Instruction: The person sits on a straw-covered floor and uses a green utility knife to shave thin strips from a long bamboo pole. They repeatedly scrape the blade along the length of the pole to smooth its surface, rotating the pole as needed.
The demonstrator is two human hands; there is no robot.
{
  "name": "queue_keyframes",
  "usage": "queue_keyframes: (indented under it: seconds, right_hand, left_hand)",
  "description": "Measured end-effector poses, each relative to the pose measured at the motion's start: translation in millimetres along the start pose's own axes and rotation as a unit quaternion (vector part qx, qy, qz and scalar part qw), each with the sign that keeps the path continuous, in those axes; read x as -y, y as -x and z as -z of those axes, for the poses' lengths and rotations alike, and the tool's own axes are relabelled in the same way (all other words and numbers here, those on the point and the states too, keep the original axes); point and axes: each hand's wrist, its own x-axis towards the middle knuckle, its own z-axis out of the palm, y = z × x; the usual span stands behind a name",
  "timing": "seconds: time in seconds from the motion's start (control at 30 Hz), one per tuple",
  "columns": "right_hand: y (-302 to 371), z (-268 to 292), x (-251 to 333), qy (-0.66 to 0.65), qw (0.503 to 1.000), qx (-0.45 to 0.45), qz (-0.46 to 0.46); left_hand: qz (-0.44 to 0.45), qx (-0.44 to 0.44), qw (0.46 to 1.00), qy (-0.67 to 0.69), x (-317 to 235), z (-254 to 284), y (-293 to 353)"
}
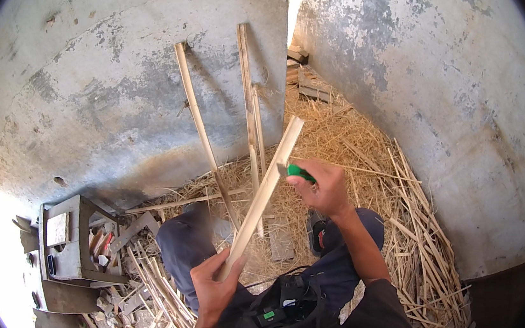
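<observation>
My left hand [217, 282] is closed around the lower end of a long, pale split bamboo strip [261, 197]. The strip slants up and away to the right between my knees. A green-handled knife [300, 172] is gripped in my right hand [325, 188], with its short blade at the strip's right edge, in the upper part. Whether the blade cuts into the strip cannot be made out. A thin sliver [364, 170] stretches rightward from near the right hand.
Several long strips [197, 112] lean on the stained grey wall [111, 84] ahead. Curly shavings [336, 133] cover the floor. Piles of thin sticks lie on the right [418, 264] and lower left [157, 287]. A small grey wooden stand [78, 241] holding odds and ends is at left.
</observation>
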Motion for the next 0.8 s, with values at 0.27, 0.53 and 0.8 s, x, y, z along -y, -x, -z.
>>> queue_keyframes:
  seconds: [0.27, 0.53, 0.8]
  right_hand:
    - [-11, 18, -15, 0.033, 0.997, 0.001, -0.074]
    - [-18, 25, -22, 0.052, 0.995, -0.020, -0.078]
    - [-16, 17, -18, -0.036, 0.991, -0.007, -0.127]
  left_hand:
    - [0.031, 0.027, 0.999, 0.002, 2, 5, 9]
    - [0.058, 0.051, 0.996, 0.037, 7, 9, 12]
    - [0.099, 0.071, 0.990, 0.072, 5, 9, 11]
